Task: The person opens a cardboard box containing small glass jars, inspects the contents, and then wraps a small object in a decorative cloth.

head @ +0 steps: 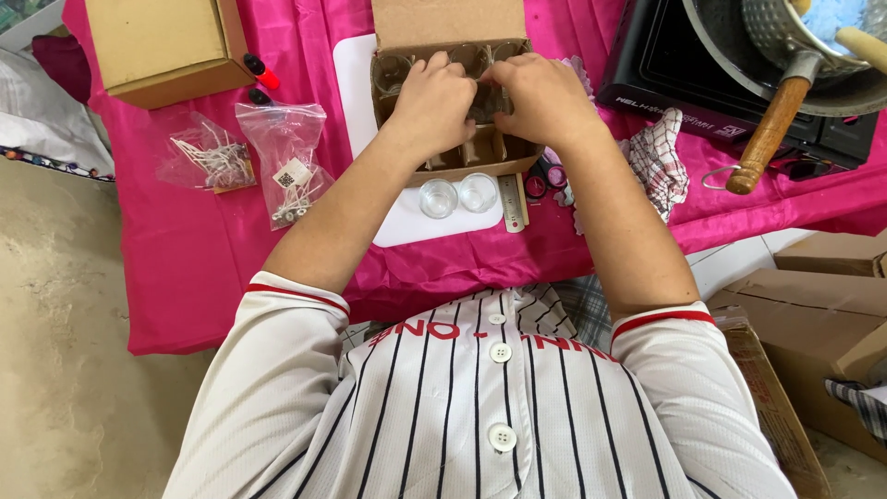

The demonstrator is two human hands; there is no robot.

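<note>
**On the pink cloth: both hands in the divided carton**

At far left, a closed cardboard box (166, 46), then two clear bags of wicks (245, 162). At centre, left hand (432, 100) and right hand (545, 97) curled together inside the divided carton (453, 152); contents of the grip hidden, impossible to tell. Just below, two small glass jars (458, 195) already out on the white mat (356, 74), more apparently left in the cells. Further right, a checked rag (658, 162), then a black stove (665, 65) under a pan (739, 55) with a wooden handle. Bare concrete floor around, more cartons at right.
</note>
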